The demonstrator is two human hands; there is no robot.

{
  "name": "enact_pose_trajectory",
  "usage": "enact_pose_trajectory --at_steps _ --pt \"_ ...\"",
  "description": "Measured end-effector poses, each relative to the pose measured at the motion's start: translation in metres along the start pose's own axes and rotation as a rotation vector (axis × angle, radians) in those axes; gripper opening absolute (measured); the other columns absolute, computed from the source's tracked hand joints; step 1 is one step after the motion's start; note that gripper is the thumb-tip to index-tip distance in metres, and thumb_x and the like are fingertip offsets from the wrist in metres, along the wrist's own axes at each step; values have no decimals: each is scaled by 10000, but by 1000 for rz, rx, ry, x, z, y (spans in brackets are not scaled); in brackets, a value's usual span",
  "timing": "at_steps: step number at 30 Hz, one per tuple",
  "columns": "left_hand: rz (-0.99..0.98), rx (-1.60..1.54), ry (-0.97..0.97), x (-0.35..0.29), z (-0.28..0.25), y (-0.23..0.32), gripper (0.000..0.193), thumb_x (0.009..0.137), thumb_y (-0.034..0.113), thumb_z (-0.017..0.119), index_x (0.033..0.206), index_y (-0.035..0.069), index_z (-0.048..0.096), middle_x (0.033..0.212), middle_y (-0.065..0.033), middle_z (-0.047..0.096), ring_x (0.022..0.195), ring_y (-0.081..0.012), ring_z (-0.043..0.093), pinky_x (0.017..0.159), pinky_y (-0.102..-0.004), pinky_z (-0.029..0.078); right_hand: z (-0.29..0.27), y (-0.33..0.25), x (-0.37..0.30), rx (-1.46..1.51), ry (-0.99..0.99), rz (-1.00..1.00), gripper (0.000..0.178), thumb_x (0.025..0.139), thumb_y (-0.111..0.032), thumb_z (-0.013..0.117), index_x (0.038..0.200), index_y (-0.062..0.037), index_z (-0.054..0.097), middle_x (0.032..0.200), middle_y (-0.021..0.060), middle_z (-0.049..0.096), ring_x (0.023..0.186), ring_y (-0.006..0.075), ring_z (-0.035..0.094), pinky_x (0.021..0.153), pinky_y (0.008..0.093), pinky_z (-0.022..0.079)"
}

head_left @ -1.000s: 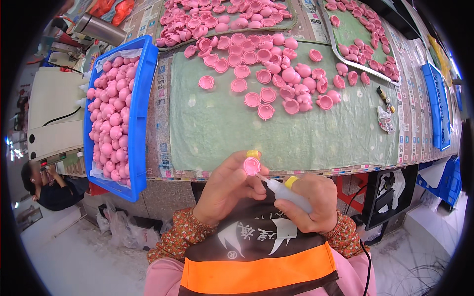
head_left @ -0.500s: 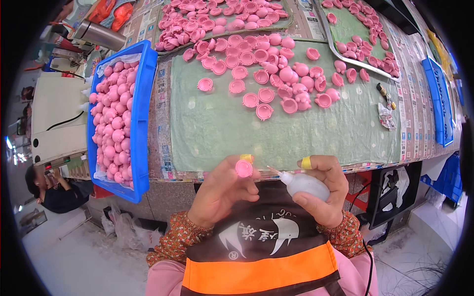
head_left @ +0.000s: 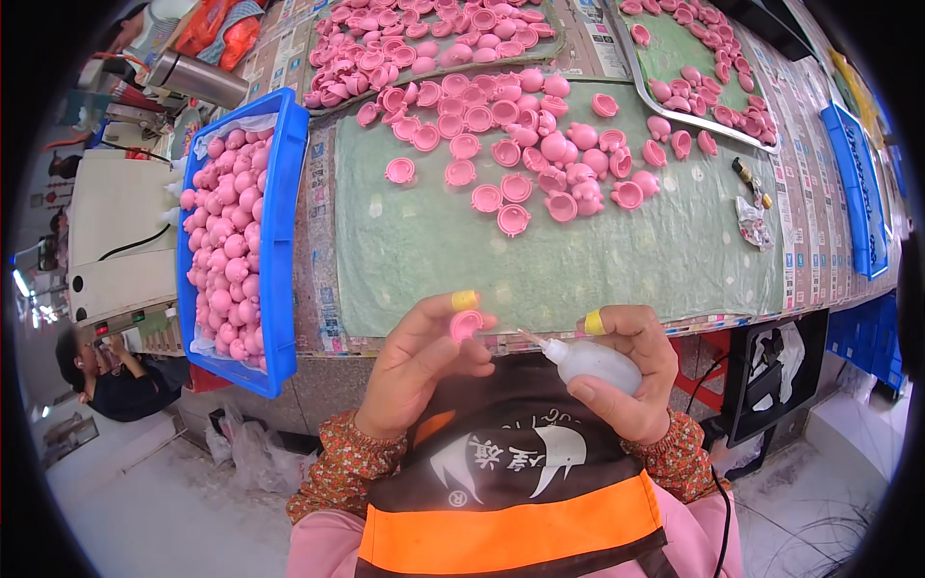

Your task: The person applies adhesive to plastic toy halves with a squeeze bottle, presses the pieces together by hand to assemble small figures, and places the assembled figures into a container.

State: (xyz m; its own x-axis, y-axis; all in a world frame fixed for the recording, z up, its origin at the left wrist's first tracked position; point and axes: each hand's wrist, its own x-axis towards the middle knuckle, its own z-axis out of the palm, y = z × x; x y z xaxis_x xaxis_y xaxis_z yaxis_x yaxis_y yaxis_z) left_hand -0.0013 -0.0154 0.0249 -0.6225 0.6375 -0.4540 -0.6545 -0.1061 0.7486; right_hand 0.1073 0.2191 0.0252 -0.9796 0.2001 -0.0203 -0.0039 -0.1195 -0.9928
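Between the fingertips of my left hand (head_left: 416, 358) is a pink hollow half-shell (head_left: 466, 325), its open side partly turned to view. My right hand (head_left: 636, 371) is wrapped round a translucent white squeeze bottle (head_left: 595, 364), whose thin nozzle points left toward the shell without touching it. Yellow tape is wound round a finger of each hand. Both hands are above the near edge of the table. Beyond them, many loose pink half-shells (head_left: 514, 220) lie on the green mat (head_left: 414, 255), some cup side up, some dome side up.
A blue crate (head_left: 281, 241) full of round pink pieces stands at the left. At the far right, a metal-rimmed tray (head_left: 631, 72) bears more shells. A small dark tool (head_left: 747, 178) lies beside crumpled wrapping. Behind the crate is a steel flask (head_left: 198, 79). Another person (head_left: 120, 380) sits far left.
My left hand has shifted slightly left, and the half-shell in it has tilted from facing up to a more sideways angle. My right hand and the bottle have barely moved.
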Motion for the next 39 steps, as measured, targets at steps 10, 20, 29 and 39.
enact_pose_trajectory --at_steps 10,20,29,39 --pt "46 -73 -3 -1 -2 -3 464 1022 178 526 1439 43 375 1292 -194 548 983 -194 648 873 -379 600 -2 -4 -2 -11 -78 95 479 791 -93 750 1174 -6 477 1030 111 609 912 143 620 826 282 493" --pt "-72 -185 -92 11 0 -3 504 1031 349 495 1410 26 414 1185 -123 601 936 -171 641 858 -354 576 2 -3 10 -192 -99 -162 378 767 -91 801 1055 7 577 816 97 654 646 143 643 573 277 490" --pt "-131 -152 -112 12 3 -7 504 1029 380 496 1374 16 452 1128 -118 615 923 -170 638 844 -345 575 4 -6 15 -371 -115 -281 338 715 -108 835 962 -11 626 742 117 654 575 237 643 529 318 472" --pt "-145 -165 -81 13 5 -8 509 1023 379 512 1314 -35 451 1063 -129 632 882 -186 675 782 -347 617 8 -8 19 -381 -136 -278 317 711 -107 833 922 -21 613 743 119 656 590 255 656 539 323 479"
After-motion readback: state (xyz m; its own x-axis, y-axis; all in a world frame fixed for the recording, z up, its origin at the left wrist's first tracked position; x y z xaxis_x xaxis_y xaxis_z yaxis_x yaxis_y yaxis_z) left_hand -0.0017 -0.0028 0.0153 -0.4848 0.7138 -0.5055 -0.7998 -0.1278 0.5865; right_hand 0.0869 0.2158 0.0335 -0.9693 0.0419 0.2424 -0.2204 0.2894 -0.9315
